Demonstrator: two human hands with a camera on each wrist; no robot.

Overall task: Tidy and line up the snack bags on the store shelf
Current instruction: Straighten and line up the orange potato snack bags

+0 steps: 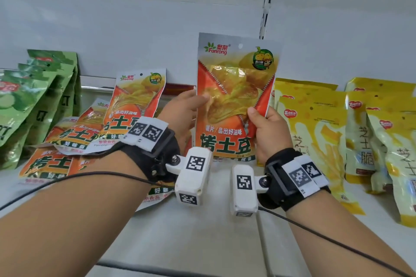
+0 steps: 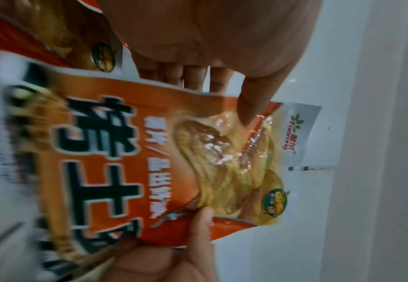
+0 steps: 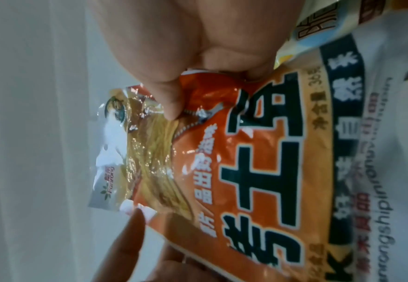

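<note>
At the far left of the white store shelf (image 1: pixel 202 231), green plastic snack bags (image 1: pixel 38 101) lean in a row. Next to them, several orange and silver potato chip bags (image 1: pixel 74 139) lie in a loose pile, and one of them stands behind. In the middle, both hands hold one orange and silver potato chip bag (image 1: pixel 234 96) upright (its front faces the person): the left hand (image 1: pixel 180 114) pinches its left edge, thumb in front, and the right hand (image 1: pixel 267 132) grips its right edge. At the right stand yellow plastic snack bags (image 1: pixel 351 128).
</note>
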